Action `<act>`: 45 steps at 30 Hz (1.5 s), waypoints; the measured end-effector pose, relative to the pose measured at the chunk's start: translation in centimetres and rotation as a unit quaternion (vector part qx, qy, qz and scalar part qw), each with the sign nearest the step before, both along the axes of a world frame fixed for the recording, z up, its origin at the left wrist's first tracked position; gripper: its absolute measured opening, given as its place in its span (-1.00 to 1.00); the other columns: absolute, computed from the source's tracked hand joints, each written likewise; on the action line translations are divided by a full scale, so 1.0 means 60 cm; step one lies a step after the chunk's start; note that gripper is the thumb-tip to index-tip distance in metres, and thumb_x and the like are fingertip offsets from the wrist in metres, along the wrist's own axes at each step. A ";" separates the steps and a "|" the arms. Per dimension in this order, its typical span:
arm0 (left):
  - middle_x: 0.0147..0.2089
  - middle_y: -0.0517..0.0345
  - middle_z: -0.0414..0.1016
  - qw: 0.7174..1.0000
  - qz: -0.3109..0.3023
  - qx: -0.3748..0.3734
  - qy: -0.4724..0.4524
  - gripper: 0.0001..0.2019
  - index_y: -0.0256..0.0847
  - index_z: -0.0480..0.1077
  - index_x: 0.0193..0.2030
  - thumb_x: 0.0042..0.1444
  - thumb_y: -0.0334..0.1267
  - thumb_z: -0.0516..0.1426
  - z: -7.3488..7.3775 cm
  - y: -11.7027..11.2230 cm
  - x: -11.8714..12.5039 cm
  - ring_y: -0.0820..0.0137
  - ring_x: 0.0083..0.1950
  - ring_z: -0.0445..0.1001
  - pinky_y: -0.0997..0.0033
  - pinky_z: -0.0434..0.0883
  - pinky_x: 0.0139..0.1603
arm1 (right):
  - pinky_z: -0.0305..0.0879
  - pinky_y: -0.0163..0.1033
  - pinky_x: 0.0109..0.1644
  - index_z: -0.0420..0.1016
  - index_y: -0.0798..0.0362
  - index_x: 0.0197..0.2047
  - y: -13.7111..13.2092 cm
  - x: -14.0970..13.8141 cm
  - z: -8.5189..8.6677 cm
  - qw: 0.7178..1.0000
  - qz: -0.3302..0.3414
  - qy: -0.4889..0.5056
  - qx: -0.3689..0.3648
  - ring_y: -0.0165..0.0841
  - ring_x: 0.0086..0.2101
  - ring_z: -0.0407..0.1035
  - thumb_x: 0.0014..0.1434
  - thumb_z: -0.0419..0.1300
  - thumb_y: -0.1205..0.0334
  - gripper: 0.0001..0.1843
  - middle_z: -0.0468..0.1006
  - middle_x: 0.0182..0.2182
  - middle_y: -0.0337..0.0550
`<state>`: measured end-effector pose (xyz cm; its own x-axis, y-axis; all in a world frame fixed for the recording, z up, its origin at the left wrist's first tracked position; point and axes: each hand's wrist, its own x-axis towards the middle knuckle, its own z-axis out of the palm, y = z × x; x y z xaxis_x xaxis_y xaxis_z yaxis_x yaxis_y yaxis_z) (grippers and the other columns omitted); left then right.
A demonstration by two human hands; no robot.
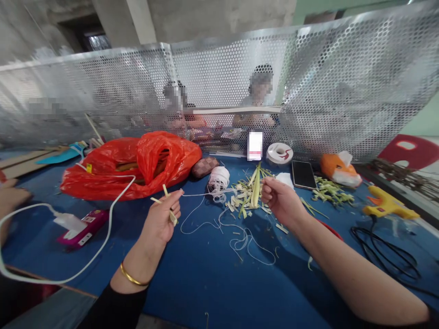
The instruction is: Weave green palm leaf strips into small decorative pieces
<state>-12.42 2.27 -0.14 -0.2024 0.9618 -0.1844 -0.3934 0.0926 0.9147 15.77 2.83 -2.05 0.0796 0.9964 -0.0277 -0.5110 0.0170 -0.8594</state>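
My left hand [163, 218] is closed around thin pale leaf strips [166, 201] and pinches the end of a white thread [197, 195]. The thread runs taut to the right toward my right hand [279, 197], which is closed on a bundle of green leaf strips [255, 185] standing upright from the fist. A spool of white thread [219, 179] sits on the blue table [206, 283] between and behind the hands. Loose thread [240, 237] lies in loops on the table below them.
Cut green leaf scraps [331, 191] are scattered behind the right hand. A red plastic bag [137, 164], black phone [303, 174], tape roll [279, 153], orange tissue pack [338, 169], yellow glue gun [387, 203] with black cord, and pink power bank [84, 226] with white cable lie around. Perforated metal screen behind; people beyond it.
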 end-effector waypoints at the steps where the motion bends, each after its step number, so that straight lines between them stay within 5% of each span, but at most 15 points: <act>1: -0.74 0.53 0.01 1.000 0.008 0.003 0.006 -0.62 -0.24 0.27 -0.53 -0.32 -0.30 0.43 -0.001 -0.001 -0.005 0.71 -0.73 -0.04 0.66 -0.07 -0.74 | 0.03 -0.43 -0.61 0.41 0.07 -0.44 0.002 0.005 0.001 1.000 -0.009 -0.001 0.002 -0.57 -0.64 0.07 -0.14 0.44 0.12 -0.68 0.23 -0.65 -0.42; 7: -0.73 0.51 0.03 0.999 0.024 0.010 0.042 -0.64 -0.26 0.30 -0.56 -0.37 -0.31 0.43 -0.007 -0.007 -0.025 0.70 -0.72 -0.03 0.66 -0.05 -0.73 | 0.04 -0.43 -0.62 0.40 0.05 -0.45 0.017 0.034 0.004 0.998 -0.060 -0.004 0.012 -0.57 -0.64 0.08 -0.17 0.45 0.13 -0.68 0.26 -0.63 -0.40; 12: -0.71 0.46 0.05 0.990 0.003 0.004 0.138 -0.63 -0.34 0.53 -0.35 -0.29 -0.15 0.42 -0.018 -0.010 -0.034 0.66 -0.69 -0.02 0.62 -0.06 -0.69 | 0.06 -0.40 -0.62 0.40 0.03 -0.45 0.023 0.045 0.003 0.995 -0.091 -0.022 0.018 -0.56 -0.64 0.11 -0.17 0.44 0.13 -0.69 0.33 -0.60 -0.37; 19: -0.63 0.33 0.19 0.937 0.052 0.108 0.328 -0.62 -0.21 0.59 -0.12 -0.10 -0.12 0.35 0.002 -0.016 -0.028 0.57 -0.59 0.09 0.57 -0.02 -0.61 | 0.09 -0.37 -0.54 0.47 0.06 -0.46 0.011 0.029 0.018 0.991 -0.114 -0.055 0.052 -0.54 -0.56 0.17 -0.17 0.46 0.16 -0.72 0.49 -0.46 -0.27; 21: -0.64 0.32 0.18 0.944 0.026 0.112 0.308 -0.72 -0.22 0.61 -0.22 -0.09 -0.15 0.34 0.016 -0.017 -0.005 0.58 -0.60 0.06 0.55 -0.05 -0.62 | 0.09 -0.37 -0.53 0.49 0.06 -0.48 0.005 0.022 0.026 0.991 -0.107 -0.059 0.055 -0.55 -0.55 0.16 -0.20 0.48 0.19 -0.73 0.46 -0.47 -0.29; 25: -0.68 0.33 0.12 0.955 -0.126 0.102 0.247 -0.81 -0.25 0.62 -0.31 -0.07 -0.21 0.31 0.035 -0.016 0.087 0.58 -0.63 -0.02 0.50 -0.11 -0.63 | 0.11 -0.37 -0.52 0.51 0.07 -0.46 -0.008 0.004 0.034 0.996 -0.065 -0.044 0.035 -0.55 -0.56 0.15 -0.21 0.48 0.18 -0.72 0.43 -0.48 -0.30; 28: -0.68 0.34 0.15 0.949 -0.237 0.094 0.183 -0.74 -0.27 0.60 -0.20 -0.06 -0.22 0.29 0.026 -0.007 0.168 0.57 -0.63 0.00 0.48 -0.08 -0.59 | 0.11 -0.39 -0.54 0.53 0.10 -0.42 -0.017 -0.009 0.032 0.999 -0.025 -0.026 0.009 -0.56 -0.59 0.11 -0.15 0.45 0.17 -0.74 0.34 -0.55 -0.34; 31: -0.69 0.36 0.16 0.950 -0.280 0.072 0.119 -0.74 -0.29 0.57 -0.29 -0.12 -0.19 0.33 0.005 0.006 0.216 0.57 -0.63 0.01 0.48 -0.07 -0.57 | 0.08 -0.41 -0.57 0.49 0.11 -0.44 -0.021 -0.016 0.029 1.000 0.000 -0.002 -0.015 -0.57 -0.61 0.08 -0.12 0.43 0.20 -0.76 0.28 -0.60 -0.38; 34: -0.71 0.38 0.10 0.958 -0.257 0.070 0.107 -0.73 -0.29 0.48 -0.47 -0.13 -0.10 0.34 -0.012 0.014 0.216 0.59 -0.64 -0.01 0.48 -0.10 -0.58 | 0.08 -0.43 -0.59 0.45 0.11 -0.45 -0.017 -0.012 0.028 0.999 0.002 0.032 -0.036 -0.59 -0.61 0.10 -0.10 0.42 0.22 -0.76 0.34 -0.55 -0.35; 38: -0.71 0.42 0.04 0.962 -0.249 0.059 0.098 -0.71 -0.30 0.47 -0.47 -0.11 -0.08 0.33 -0.016 0.016 0.183 0.61 -0.65 -0.08 0.47 -0.14 -0.59 | 0.15 -0.48 -0.60 0.44 0.11 -0.46 -0.004 0.000 0.026 0.994 -0.010 0.078 -0.070 -0.61 -0.62 0.14 -0.07 0.41 0.26 -0.79 0.37 -0.54 -0.34; 45: -0.70 0.43 0.08 0.963 -0.246 0.054 0.095 -0.66 -0.32 0.56 -0.23 -0.12 -0.13 0.33 -0.021 0.017 0.190 0.61 -0.65 -0.05 0.49 -0.12 -0.58 | 0.31 -0.50 -0.55 0.49 0.15 -0.38 -0.012 -0.015 0.025 0.987 0.008 0.121 -0.103 -0.62 -0.60 0.27 0.08 0.32 0.34 -0.91 0.53 -0.45 -0.24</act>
<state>-0.99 3.31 -1.39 0.2632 0.9612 -0.0825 -0.1507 0.1255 0.9806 14.90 2.08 -0.54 0.0301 0.9687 -0.2465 -0.7004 -0.1555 -0.6967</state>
